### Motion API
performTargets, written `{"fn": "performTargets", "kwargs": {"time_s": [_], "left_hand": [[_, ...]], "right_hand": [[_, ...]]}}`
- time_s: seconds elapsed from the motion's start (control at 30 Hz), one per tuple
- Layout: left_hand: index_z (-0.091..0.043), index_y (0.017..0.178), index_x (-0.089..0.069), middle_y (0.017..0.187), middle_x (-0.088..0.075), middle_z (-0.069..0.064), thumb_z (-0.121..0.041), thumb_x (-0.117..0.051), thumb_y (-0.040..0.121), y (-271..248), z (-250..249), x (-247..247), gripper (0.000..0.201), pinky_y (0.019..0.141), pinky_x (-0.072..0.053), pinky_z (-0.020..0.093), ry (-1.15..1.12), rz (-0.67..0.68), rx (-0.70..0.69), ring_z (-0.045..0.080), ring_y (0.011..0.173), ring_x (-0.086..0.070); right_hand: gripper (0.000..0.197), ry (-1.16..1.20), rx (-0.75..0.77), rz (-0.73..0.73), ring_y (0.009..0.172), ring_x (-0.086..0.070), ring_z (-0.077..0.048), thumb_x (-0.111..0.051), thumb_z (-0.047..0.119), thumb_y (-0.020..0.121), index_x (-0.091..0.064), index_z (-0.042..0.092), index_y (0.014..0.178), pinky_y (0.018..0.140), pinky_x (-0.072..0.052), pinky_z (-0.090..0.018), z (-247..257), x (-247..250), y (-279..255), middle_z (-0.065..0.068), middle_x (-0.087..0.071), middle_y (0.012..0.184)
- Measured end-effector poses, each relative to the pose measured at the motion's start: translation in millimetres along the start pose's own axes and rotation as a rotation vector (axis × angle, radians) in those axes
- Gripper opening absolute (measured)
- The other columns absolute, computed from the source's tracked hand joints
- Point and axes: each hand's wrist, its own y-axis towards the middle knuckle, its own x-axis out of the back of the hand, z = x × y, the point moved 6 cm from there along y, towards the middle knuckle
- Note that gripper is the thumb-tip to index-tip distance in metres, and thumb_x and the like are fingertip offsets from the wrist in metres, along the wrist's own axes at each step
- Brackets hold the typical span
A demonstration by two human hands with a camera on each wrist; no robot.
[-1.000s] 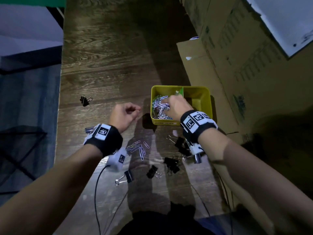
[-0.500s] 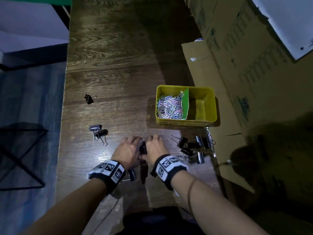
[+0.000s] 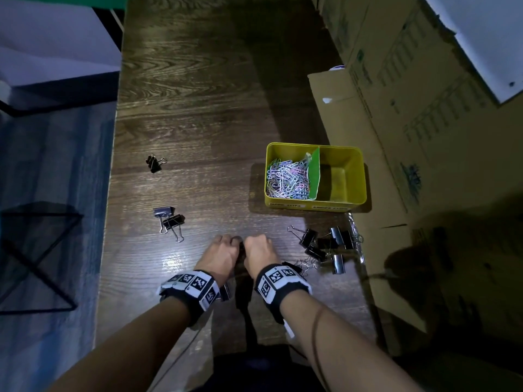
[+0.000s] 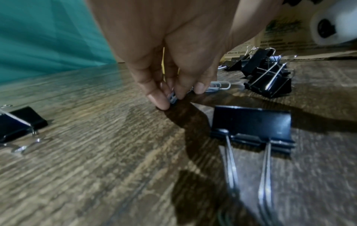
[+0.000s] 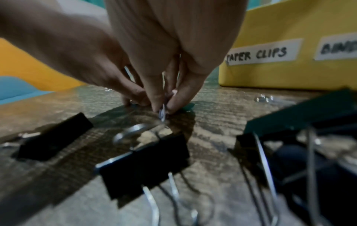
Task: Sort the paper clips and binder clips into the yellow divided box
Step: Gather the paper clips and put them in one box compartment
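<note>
The yellow divided box [image 3: 357, 176] stands right of centre on the table; its left compartment holds a heap of coloured paper clips [image 3: 287, 179] and its right one is bare, with a green divider [image 3: 314, 176] between. Both hands are low near the table's front. My left hand [image 3: 223, 254] pinches a small bunch of paper clips [image 4: 172, 97] at the tabletop. My right hand [image 3: 259, 250], beside it, pinches other paper clips [image 5: 162, 113]. More paper clips [image 4: 218, 85] lie just behind the left fingers. Black binder clips lie in a pile [image 3: 325, 246] at the right.
Two binder clips [image 3: 169, 222] lie left of the hands and a single one [image 3: 154, 164] farther back left. One binder clip [image 4: 251, 126] lies close to my left wrist. Cardboard boxes [image 3: 410, 114] line the table's right side. The table's left edge drops to blue floor.
A second ago my right hand was in the box's left compartment and my left hand hovered. Both hands have since come back to the near table and pinch paper clips.
</note>
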Motion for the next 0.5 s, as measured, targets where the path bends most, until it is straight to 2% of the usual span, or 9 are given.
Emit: {"fn": "performTargets", "kwargs": {"time_s": [0.1,0.23,0.37,0.43,0.5], "left_hand": [[-0.005,0.130,-0.041,0.125,-0.052,0.012,-0.023,-0.050,0.087,0,-4,7,0.047,0.099,-0.029,0.028,0.077,0.055,-0.032,0.026,0.114,-0.046],[0.002,0.120,-0.048,0.119,-0.054,0.018,-0.011,-0.041,0.090,-2,-12,14,0.033,0.094,-0.036,0.033,0.186,0.139,-0.130,0.029,0.109,-0.049],[0.006,0.105,-0.057,0.109,-0.057,0.021,-0.007,-0.040,0.090,-5,-14,14,0.026,0.079,-0.048,0.037,0.216,0.200,-0.248,0.030,0.095,-0.053],[0.007,0.106,-0.055,0.108,-0.056,0.022,-0.007,-0.039,0.092,-6,-12,15,0.025,0.077,-0.051,0.038,0.202,0.200,-0.272,0.030,0.094,-0.053],[0.008,0.111,-0.050,0.112,-0.054,0.022,-0.008,-0.038,0.094,-6,-11,16,0.026,0.080,-0.051,0.039,0.167,0.203,-0.263,0.031,0.098,-0.052]], "right_hand": [[0.030,0.025,-0.026,0.002,0.107,-0.059,-0.038,-0.046,-0.008,0.087,-0.061,-0.002,0.113,0.085,-0.051,-0.038,-2,0,1,-0.025,-0.061,0.110],[0.028,0.021,-0.024,0.007,0.103,-0.062,-0.037,-0.049,-0.007,0.087,-0.063,-0.001,0.111,0.085,-0.053,-0.038,-1,-2,7,-0.025,-0.064,0.108],[0.026,-0.024,0.005,0.001,0.101,-0.062,-0.038,-0.049,-0.010,0.086,-0.063,-0.005,0.108,0.083,-0.054,-0.040,0,-2,8,-0.026,-0.064,0.105],[0.026,-0.018,-0.004,0.007,0.102,-0.062,-0.039,-0.049,-0.010,0.086,-0.063,-0.005,0.108,0.084,-0.054,-0.042,-3,-3,10,-0.027,-0.064,0.105],[0.025,0.024,-0.048,0.000,0.104,-0.061,-0.039,-0.048,-0.007,0.086,-0.064,-0.004,0.106,0.085,-0.053,-0.041,-8,-1,10,-0.026,-0.063,0.107]]}}
